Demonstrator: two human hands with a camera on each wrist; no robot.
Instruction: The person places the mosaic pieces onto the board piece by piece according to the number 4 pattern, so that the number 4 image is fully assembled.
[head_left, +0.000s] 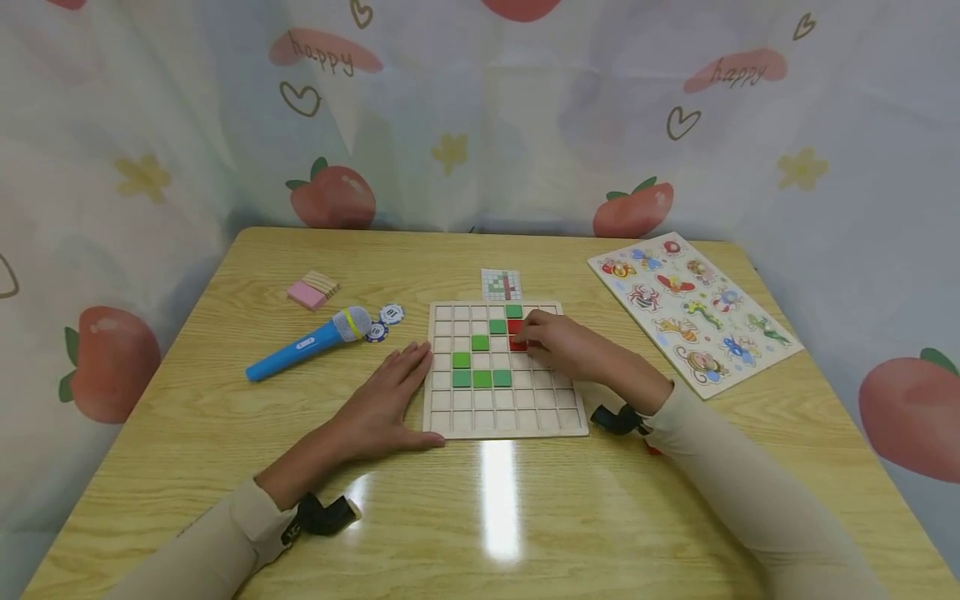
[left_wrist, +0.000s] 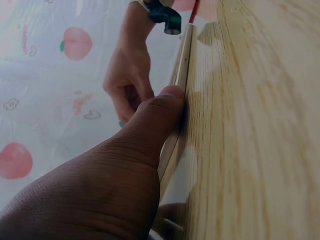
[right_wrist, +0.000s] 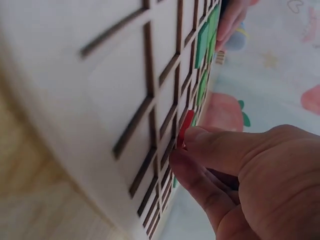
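Right hand [head_left: 564, 344] pinches a red tile [right_wrist: 185, 128] by its thin edges, tilted at a cell in the upper right of the grid board [head_left: 505, 423]. Tile looks light, stiff, smooth, probably painted wood; edge grip suits it. Left hand [head_left: 386, 398] lies spread flat on the surface [head_left: 480, 517], thumb against the board's left edge. Board: pale wood, square cells.

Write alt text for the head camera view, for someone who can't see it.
A person's right hand pinches a red square tile on a pale wooden grid board holding green square tiles, while the left hand rests flat against the board's left edge on a light wooden table.
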